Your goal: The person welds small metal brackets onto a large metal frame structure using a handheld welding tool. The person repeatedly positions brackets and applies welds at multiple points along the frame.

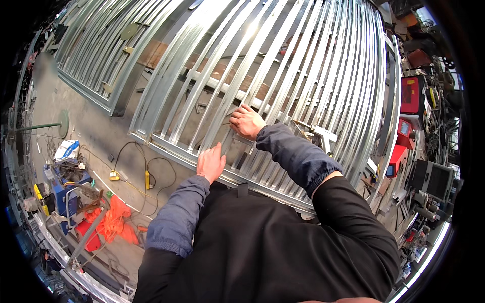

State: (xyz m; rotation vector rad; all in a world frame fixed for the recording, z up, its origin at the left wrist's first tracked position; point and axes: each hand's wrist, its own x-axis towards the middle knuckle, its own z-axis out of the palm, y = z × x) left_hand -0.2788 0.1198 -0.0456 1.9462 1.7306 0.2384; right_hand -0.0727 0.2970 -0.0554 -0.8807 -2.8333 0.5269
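A large grille of shiny silver metal bars (257,65) lies in front of me, its bars running away between flat rails. My left hand (211,162) lies at the near rail by the end of one bar, fingers stretched forward and thumb apart. Farther up and to the right, my right hand (247,122) bends its fingers over a bar and seems to grip it; the fingertips' undersides are hidden. Right of that hand, a pale T-shaped metal piece (324,137) sits on the bars. Both forearms wear dark blue sleeve covers.
A second barred metal frame (113,55) stands at the far left. Cables and a yellow box (115,175) lie on the floor, near orange cloth (115,219) and a blue machine (63,197). Red machines (411,96) and a grey cabinet (433,179) line the right side.
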